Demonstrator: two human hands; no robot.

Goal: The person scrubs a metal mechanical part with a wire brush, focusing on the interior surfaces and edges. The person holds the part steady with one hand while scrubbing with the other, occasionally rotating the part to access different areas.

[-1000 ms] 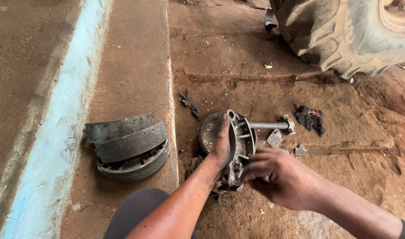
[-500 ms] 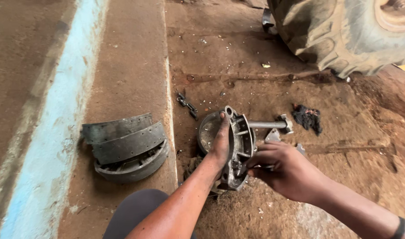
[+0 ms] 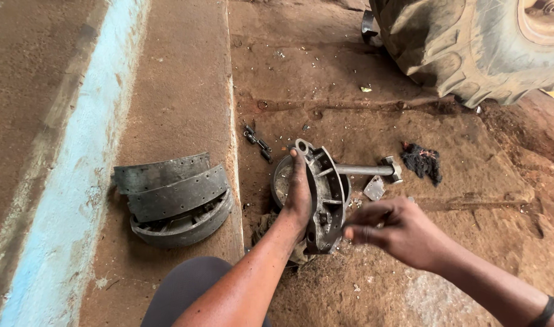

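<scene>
The round metal part [image 3: 320,197] is held up on its edge on the dirt floor [image 3: 349,290] by the left hand [image 3: 298,197], wrapped around its rim. The right hand [image 3: 392,233] is kept just beside it, fingers curled; whether anything is held cannot be told.

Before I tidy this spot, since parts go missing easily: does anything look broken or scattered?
Yes. Small bolts lie loose in the dirt beyond the metal housing the left hand steadies, and grey broken-looking fragments sit beside its shaft.

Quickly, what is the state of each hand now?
Left hand: closed on the metal housing, holding it on edge.
Right hand: fingers curled beside the housing; whether it holds anything cannot be told.
</scene>
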